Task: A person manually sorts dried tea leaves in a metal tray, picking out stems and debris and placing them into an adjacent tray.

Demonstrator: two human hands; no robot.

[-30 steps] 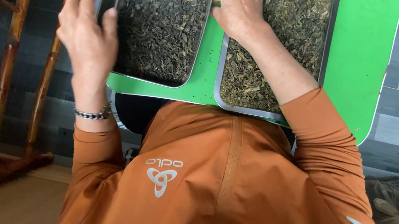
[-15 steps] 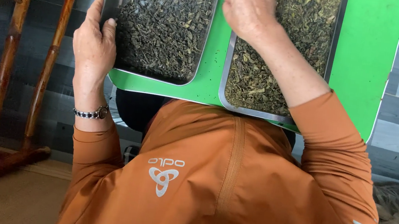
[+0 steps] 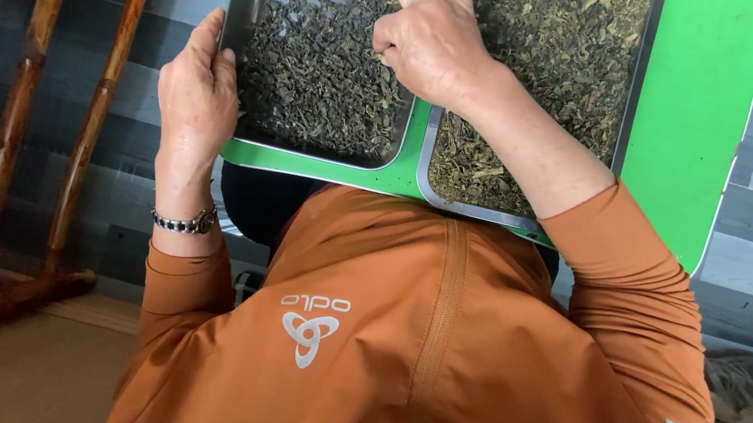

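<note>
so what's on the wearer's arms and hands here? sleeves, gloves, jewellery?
Both hands are bare, no gloves. The left hand has a dark beaded bracelet at the wrist. Both arms wear long orange sleeves of a zip-front jacket, pushed up short of the wrists. The right sleeve carries a small pale stripe near the elbow. No rings are visible on the right hand.

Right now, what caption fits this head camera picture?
Left hand steadies a metal tray of dried leaves; right hand pinches some.

Left hand flat, fingers extended, right hand curled, pinching
</note>
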